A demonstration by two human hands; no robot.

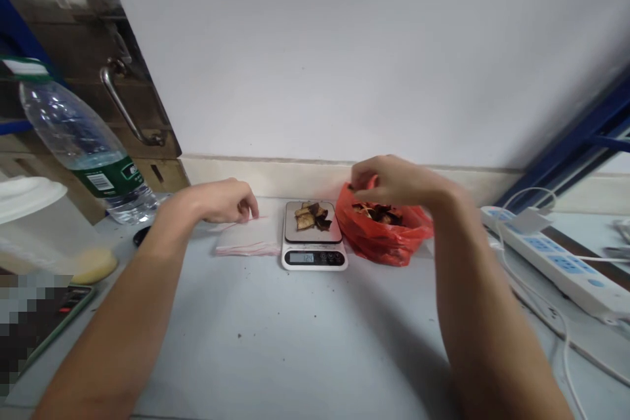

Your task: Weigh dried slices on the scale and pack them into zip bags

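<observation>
Slices (pixel 306 221): brown, curled, dark-edged, loosely heaped on the scale (pixel 291 233), near the middle of the table's (pixel 315 354) far edge. Handling, judged by look: light, dry, rather stiff, liable to snap or shed crumbs. Best hold: a fingertip pinch at the edges of one slice, without pressing down on the scale.

Clear bags (pixel 249 239): flat stack with red edge lines, just left of the scale. Judged thin, limp, slippery; best taken at a corner or edge, one layer rubbed free.

Left hand (pixel 224 202): fingertips close together at the stack's far edge; whether clamped on a layer, cannot tell.

Right hand (pixel 388 177): over the red bag, fingers curled in near its left rim; a dark bit shows at the fingertips. Clamped on that, on the rim or on neither: cannot tell.

Containers. Red bag (pixel 384 243): soft, mouth upward, just right of the scale; dark brown pieces (pixel 380 212) inside. Bottle (pixel 111 174): clear, green label, toward the table's far left corner; some clear liquid. Tub (pixel 29 223): white lid, at the table's left edge; contents uncertain.
</observation>
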